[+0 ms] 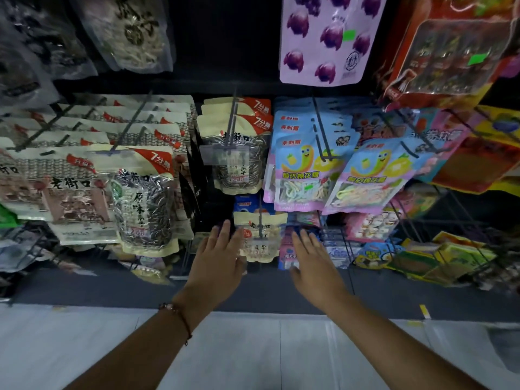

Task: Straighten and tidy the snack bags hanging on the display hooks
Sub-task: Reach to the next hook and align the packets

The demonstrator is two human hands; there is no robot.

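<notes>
Snack bags hang on dark wire hooks across a black display. A small cream sunflower-seed bag (pixel 260 237) hangs low in the middle. My left hand (pixel 221 256) is spread open just left of it, fingertips near its edge. My right hand (pixel 312 257) is open to its right, over blue and pink packets (pixel 289 254). Neither hand holds anything. Above hang a cream seed bag (pixel 239 153) with a price tag, a larger seed bag (pixel 143 198) at left, and blue-and-pink marshmallow bags (pixel 305 170).
A purple grape-print bag (pixel 326 40) and a red bag (pixel 447 52) hang on the top row. Yellow and green packets (pixel 447 257) fill the lower right hooks. Wire hook ends (pixel 326 153) stick out toward me. Pale floor tiles (pixel 253 356) lie below.
</notes>
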